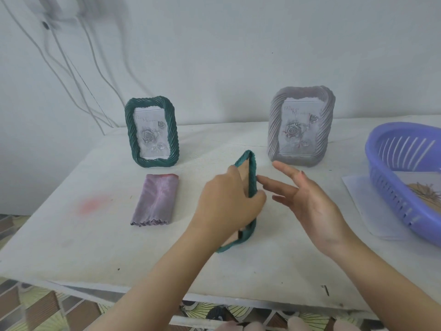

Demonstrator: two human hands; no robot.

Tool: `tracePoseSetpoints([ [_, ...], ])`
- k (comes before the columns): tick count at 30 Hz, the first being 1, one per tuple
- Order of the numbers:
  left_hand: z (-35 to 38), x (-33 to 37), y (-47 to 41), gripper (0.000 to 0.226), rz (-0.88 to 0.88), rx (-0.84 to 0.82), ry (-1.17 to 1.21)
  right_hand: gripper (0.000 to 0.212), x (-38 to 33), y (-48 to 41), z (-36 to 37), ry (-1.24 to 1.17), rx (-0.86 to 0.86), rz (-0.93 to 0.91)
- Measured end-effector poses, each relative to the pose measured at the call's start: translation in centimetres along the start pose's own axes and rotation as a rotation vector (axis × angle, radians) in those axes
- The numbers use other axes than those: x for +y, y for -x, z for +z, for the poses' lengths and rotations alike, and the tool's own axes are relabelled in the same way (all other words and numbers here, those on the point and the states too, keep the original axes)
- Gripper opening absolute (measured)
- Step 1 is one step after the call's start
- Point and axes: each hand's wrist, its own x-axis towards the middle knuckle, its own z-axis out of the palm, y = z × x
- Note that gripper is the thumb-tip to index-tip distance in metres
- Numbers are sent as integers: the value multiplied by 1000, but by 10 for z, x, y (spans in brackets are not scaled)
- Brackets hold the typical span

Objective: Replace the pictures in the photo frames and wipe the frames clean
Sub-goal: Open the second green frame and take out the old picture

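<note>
My left hand (pixel 226 201) grips a green twisted-rope photo frame (pixel 251 173), held edge-on and upright at the middle of the white table (pixel 71 235). Just to its right my right hand (pixel 307 201) is spread with straight fingers; its fingertips reach almost to the frame's edge. A second green frame (pixel 151 132) with a rose picture stands at the back left. A grey frame (pixel 301 126) with the same rose picture stands at the back right. A folded purple cloth (pixel 156 200) lies flat in front of the standing green frame.
A purple slotted plastic basket (pixel 391 187) sits at the right edge on white paper sheets (pixel 362 206), with a picture inside it. Cables hang down the white wall behind the table at the left. A patterned floor shows below the table's front edge.
</note>
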Motion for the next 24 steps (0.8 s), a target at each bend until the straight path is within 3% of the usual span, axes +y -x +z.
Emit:
tracePoseSetpoints([
  [3, -16, -6, -10, 20, -51, 8, 98, 44, 4, -4, 2, 168, 53, -1],
  [6, -18, -25, -19, 24, -204, -55, 414, 26, 13, -3, -2, 327, 142, 22],
  [8, -11, -33, -17, 21, -285, -121, 621, 31, 19, -1, -6, 476, 155, 30],
  [11, 11, -41, -7, 19, -395, -176, 746, 41, 33, 1, -15, 692, 139, -3],
  [13, 28, -50, -1, 17, -409, -153, 668, 46, 42, 2, -21, 767, 138, -7],
  [20, 55, -73, 12, 29, -199, 119, 97, 58, 54, 7, -26, 1095, 63, -91],
  [24, 53, -90, 8, 29, -138, 241, 65, 71, 63, 7, -28, 1249, 26, -94],
])
